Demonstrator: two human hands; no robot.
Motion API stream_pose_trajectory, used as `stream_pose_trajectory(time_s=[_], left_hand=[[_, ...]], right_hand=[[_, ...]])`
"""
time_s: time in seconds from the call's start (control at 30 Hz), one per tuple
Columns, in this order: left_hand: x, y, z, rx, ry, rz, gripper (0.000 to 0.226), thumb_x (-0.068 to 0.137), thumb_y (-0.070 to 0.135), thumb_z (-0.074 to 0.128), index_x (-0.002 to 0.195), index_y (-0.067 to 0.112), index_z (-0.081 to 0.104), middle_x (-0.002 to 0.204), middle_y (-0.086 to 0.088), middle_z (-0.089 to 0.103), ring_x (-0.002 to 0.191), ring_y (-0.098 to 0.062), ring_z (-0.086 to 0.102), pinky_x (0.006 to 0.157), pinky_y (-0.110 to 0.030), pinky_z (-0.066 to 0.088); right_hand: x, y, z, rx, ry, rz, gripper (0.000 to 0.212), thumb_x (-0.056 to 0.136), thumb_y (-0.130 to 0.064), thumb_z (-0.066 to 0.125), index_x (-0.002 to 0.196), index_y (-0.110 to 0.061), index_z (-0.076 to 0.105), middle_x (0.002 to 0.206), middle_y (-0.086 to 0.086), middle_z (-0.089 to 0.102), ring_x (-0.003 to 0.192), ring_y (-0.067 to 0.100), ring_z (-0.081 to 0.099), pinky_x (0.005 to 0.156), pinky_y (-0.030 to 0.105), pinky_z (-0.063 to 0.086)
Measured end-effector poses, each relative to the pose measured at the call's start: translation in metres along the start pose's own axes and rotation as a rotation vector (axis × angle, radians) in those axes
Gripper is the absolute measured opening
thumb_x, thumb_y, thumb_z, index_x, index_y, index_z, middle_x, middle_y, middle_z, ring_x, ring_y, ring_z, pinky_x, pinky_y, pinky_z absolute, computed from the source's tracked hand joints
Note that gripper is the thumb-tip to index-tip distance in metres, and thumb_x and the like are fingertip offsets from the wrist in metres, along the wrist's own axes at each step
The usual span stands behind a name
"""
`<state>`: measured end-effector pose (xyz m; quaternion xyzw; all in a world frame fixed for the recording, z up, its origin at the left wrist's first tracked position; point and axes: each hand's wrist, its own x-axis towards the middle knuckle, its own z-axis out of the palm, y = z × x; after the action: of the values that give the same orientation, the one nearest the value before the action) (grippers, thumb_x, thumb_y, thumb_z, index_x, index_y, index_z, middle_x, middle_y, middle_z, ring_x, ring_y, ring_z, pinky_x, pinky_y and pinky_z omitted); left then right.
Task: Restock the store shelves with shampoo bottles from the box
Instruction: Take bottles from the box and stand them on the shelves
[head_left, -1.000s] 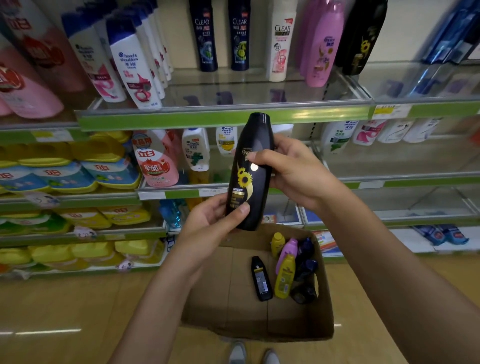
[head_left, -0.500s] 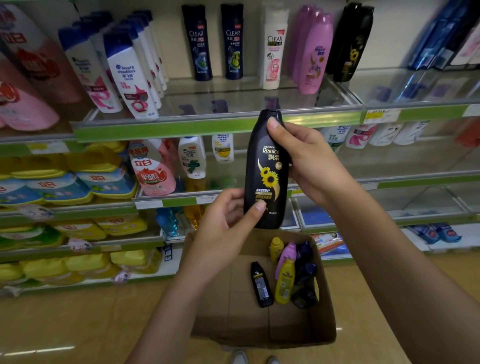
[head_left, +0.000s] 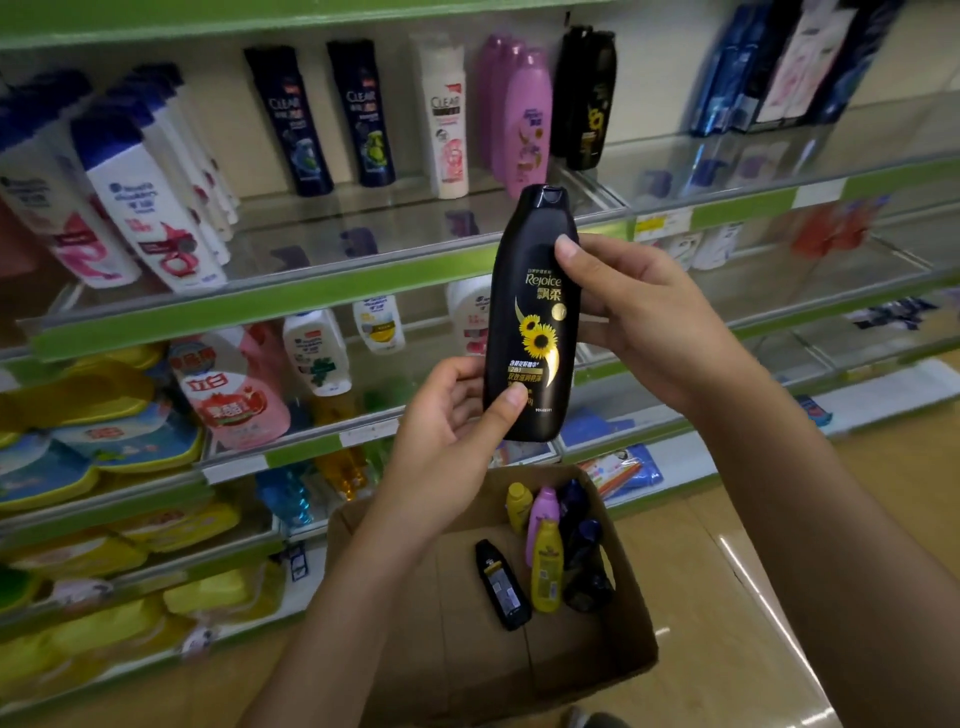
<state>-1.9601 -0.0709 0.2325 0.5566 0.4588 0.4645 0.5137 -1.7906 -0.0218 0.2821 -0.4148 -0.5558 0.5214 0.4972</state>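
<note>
Black shampoo bottle (head_left: 532, 317) upright, left grip (head_left: 457, 415) pinching its base, right grip (head_left: 644, 317) clasping its upper side

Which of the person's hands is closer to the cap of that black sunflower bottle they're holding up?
The right hand. Its thumb presses the black bottle just below the cap, gripping the upper half. The left hand pinches the bottle's bottom end, farthest from the cap.

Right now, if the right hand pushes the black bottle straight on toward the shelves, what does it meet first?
Likely the green front rail of the glass shelf: the black Rejoice bottle in the right hand overlaps that edge. Depth is unclear.
</note>
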Motion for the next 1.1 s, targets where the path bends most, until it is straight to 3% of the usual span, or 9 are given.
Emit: stream_pose_trajectory(time_s=[0.2,0.43,0.57,0.7,0.9,1.1], left_hand=[[0.034,0.005,0.031,0.010,-0.039,0.015,0.023,0.085,0.020,0.064,0.105,0.025,0.055,0.101,0.008,0.065,0.087,0.009,0.063,0.070,-0.005,0.046],[0.107,0.016,0.078,0.057,-0.016,-0.009,0.028,0.086,0.018,0.065,0.112,0.017,0.056,0.105,0.006,0.066,0.093,-0.001,0.065,0.076,-0.010,0.051],[0.159,0.020,0.113,0.082,-0.008,-0.017,0.032,0.088,0.014,0.063,0.113,0.030,0.049,0.099,0.015,0.065,0.086,0.008,0.064,0.074,-0.007,0.050],[0.213,0.019,0.143,0.144,0.003,-0.002,0.029,0.089,0.010,0.062,0.114,0.022,0.053,0.098,0.017,0.063,0.084,0.013,0.061,0.077,-0.005,0.047],[0.281,0.011,0.168,0.186,0.132,0.021,0.027,0.089,0.006,0.060,0.111,0.018,0.050,0.107,0.003,0.063,0.105,-0.014,0.062,0.093,-0.025,0.048],[0.327,0.008,0.169,0.329,0.203,0.053,0.036,0.090,0.010,0.061,0.124,0.011,0.050,0.117,-0.006,0.064,0.108,-0.017,0.061,0.098,-0.039,0.048]], right_hand=[[0.018,-0.003,-0.038,-0.013,0.067,-0.017,0.028,0.097,-0.024,0.054,0.111,-0.003,0.066,0.102,0.013,0.071,0.091,0.023,0.067,0.085,0.039,0.056],[0.073,-0.001,-0.105,0.048,0.070,-0.046,0.022,0.096,-0.023,0.056,0.107,-0.008,0.068,0.096,0.007,0.072,0.085,0.017,0.068,0.077,0.032,0.057],[0.112,-0.002,-0.152,0.050,0.048,-0.064,0.025,0.096,-0.020,0.056,0.113,-0.005,0.066,0.091,0.002,0.072,0.079,0.012,0.068,0.062,0.020,0.053],[0.150,-0.003,-0.190,0.045,0.017,-0.103,0.028,0.097,-0.019,0.055,0.119,-0.004,0.063,0.099,0.006,0.070,0.089,0.017,0.068,0.073,0.028,0.056],[0.207,0.002,-0.224,0.061,-0.037,-0.149,0.028,0.097,-0.016,0.054,0.121,-0.005,0.062,0.097,0.006,0.067,0.089,0.019,0.065,0.081,0.039,0.054],[0.251,0.015,-0.236,0.092,-0.070,-0.183,0.030,0.098,-0.013,0.051,0.126,-0.004,0.056,0.102,0.004,0.068,0.096,0.014,0.066,0.085,0.037,0.056]])
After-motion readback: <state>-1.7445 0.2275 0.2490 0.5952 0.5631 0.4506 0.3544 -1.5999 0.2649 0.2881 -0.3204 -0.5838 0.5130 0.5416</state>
